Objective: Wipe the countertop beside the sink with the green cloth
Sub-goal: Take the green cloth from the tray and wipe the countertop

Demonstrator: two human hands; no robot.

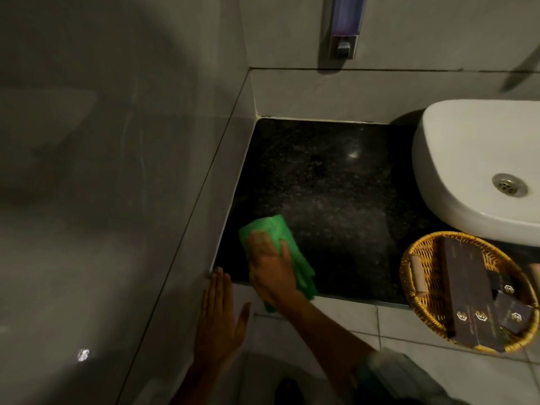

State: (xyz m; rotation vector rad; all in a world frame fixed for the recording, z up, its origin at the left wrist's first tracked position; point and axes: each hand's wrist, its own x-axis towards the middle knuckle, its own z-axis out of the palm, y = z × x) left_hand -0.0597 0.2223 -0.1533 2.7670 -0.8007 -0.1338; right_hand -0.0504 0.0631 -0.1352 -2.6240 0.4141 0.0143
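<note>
A folded green cloth [277,232] lies on the black speckled countertop [327,182] at its front left corner, partly hanging over the front edge. My right hand [270,267] presses flat on the cloth, fingers spread over it. My left hand [219,320] is open, fingers together and pointing up, beside the tiled side wall just below the counter's front left corner; it holds nothing. The white sink basin [455,159] stands to the right of the bare counter.
A wicker basket [415,276] with dark boxes sits at the counter's front right, overhanging the edge. A soap dispenser [344,27] hangs on the back wall. Grey tiled walls close the counter at left and back. Pale floor tiles lie below.
</note>
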